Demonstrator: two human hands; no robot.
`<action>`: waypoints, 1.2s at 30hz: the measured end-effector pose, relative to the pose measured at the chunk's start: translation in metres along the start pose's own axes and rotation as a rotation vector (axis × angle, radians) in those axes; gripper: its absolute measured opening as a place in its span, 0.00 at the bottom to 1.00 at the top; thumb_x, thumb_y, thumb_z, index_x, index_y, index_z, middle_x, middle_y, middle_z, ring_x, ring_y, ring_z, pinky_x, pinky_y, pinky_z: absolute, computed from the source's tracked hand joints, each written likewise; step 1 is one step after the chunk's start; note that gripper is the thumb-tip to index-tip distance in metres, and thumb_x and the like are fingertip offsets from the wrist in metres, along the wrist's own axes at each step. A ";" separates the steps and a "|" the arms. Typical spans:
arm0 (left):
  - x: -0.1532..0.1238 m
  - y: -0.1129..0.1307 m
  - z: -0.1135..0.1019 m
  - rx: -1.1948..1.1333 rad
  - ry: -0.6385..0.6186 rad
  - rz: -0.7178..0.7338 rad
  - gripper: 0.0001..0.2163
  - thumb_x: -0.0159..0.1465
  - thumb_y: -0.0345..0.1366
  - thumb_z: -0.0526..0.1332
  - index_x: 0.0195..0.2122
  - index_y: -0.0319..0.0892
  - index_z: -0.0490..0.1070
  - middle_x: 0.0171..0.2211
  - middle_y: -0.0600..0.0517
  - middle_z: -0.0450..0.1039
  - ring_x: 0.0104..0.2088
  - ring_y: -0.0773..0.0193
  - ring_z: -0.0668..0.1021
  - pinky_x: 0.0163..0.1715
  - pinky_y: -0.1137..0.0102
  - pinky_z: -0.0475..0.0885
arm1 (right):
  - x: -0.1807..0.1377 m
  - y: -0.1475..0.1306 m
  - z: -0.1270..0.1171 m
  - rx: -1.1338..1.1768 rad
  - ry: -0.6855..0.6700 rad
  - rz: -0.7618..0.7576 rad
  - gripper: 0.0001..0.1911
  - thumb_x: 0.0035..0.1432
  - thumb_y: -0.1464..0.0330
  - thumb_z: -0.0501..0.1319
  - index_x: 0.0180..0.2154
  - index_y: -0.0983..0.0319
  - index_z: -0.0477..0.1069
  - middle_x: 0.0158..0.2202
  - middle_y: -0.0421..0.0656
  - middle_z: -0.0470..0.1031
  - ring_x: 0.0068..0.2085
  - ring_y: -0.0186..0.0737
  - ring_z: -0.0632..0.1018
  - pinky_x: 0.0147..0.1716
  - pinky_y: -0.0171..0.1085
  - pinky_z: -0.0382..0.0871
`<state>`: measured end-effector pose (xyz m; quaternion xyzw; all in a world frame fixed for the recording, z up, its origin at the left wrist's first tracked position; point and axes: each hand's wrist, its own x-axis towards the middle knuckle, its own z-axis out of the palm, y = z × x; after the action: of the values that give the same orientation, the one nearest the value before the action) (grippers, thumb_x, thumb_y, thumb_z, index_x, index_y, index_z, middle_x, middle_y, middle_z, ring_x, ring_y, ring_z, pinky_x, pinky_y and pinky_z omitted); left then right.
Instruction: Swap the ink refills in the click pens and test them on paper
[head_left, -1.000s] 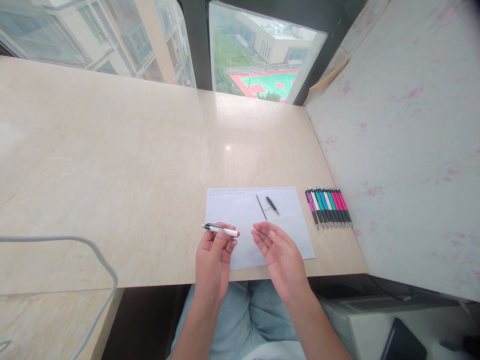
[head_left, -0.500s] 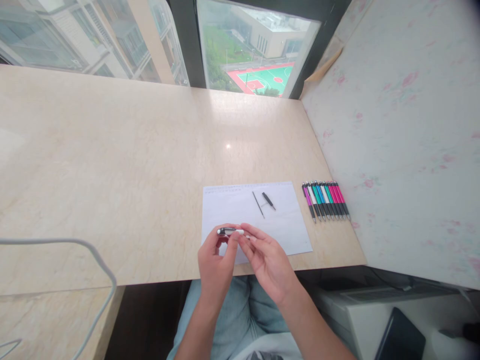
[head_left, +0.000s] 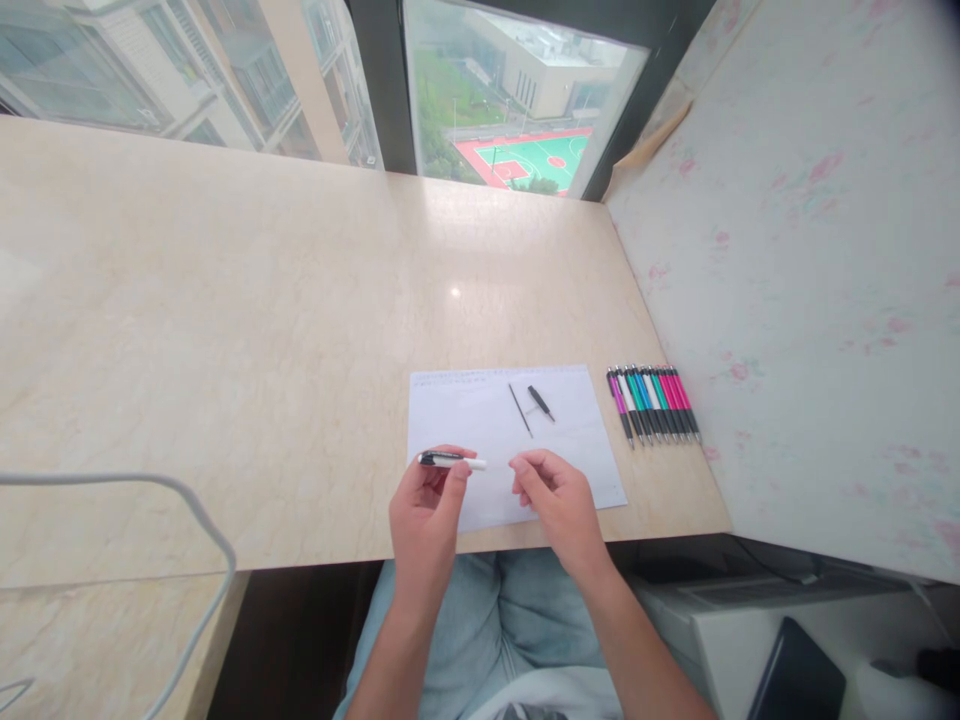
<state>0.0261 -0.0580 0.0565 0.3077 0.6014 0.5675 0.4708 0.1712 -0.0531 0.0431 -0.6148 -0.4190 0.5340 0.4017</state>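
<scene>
My left hand (head_left: 421,520) is closed around a white pen barrel (head_left: 478,464) with a black clip, held almost level over the paper, its bare white end pointing right. A short gap to the right, my right hand (head_left: 561,508) has thumb and fingertips pinched together; whatever lies between them is too small to make out. Both hands are above the near part of a white paper sheet (head_left: 450,412). On that sheet lie a thin dark pen refill (head_left: 520,410) and a black pen grip section (head_left: 538,401) with a pointed tip.
A row of colourful pens (head_left: 651,405) lies right of the paper, close to the patterned wall (head_left: 810,280). A grey cable (head_left: 172,486) curves over the left side of the pale countertop (head_left: 262,350). Windows stand behind.
My right hand has come away from the white pen barrel to the right, its fingers now curled into a pinch. My left hand has shifted slightly left with the barrel.
</scene>
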 end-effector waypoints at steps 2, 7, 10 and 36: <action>0.000 0.001 0.001 -0.022 -0.001 -0.016 0.07 0.59 0.39 0.67 0.35 0.42 0.77 0.35 0.49 0.79 0.35 0.62 0.77 0.37 0.70 0.70 | 0.005 -0.002 -0.005 -0.107 -0.003 -0.039 0.14 0.61 0.59 0.60 0.37 0.62 0.76 0.25 0.39 0.73 0.26 0.34 0.72 0.27 0.34 0.68; 0.001 0.005 0.002 -0.085 0.032 -0.044 0.06 0.58 0.38 0.68 0.34 0.41 0.77 0.34 0.48 0.79 0.34 0.62 0.76 0.37 0.70 0.69 | 0.015 -0.007 -0.011 -0.258 0.003 -0.162 0.15 0.62 0.62 0.57 0.46 0.62 0.73 0.28 0.40 0.76 0.28 0.37 0.76 0.32 0.36 0.72; 0.001 0.007 0.001 -0.090 0.028 -0.044 0.06 0.58 0.37 0.67 0.34 0.41 0.77 0.33 0.49 0.79 0.34 0.62 0.76 0.36 0.70 0.69 | 0.025 -0.005 -0.014 -0.362 0.049 -0.231 0.15 0.61 0.65 0.57 0.48 0.61 0.70 0.31 0.41 0.79 0.30 0.38 0.79 0.34 0.38 0.73; 0.008 0.002 -0.006 -0.044 -0.006 -0.068 0.08 0.60 0.40 0.65 0.35 0.41 0.75 0.35 0.49 0.78 0.35 0.62 0.77 0.37 0.69 0.70 | 0.070 -0.010 -0.003 -1.045 0.223 -0.425 0.10 0.61 0.64 0.58 0.39 0.58 0.77 0.22 0.38 0.72 0.26 0.36 0.71 0.27 0.34 0.55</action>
<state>0.0172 -0.0528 0.0562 0.2784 0.5975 0.5632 0.4983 0.1788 0.0162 0.0306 -0.6866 -0.6966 0.0957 0.1850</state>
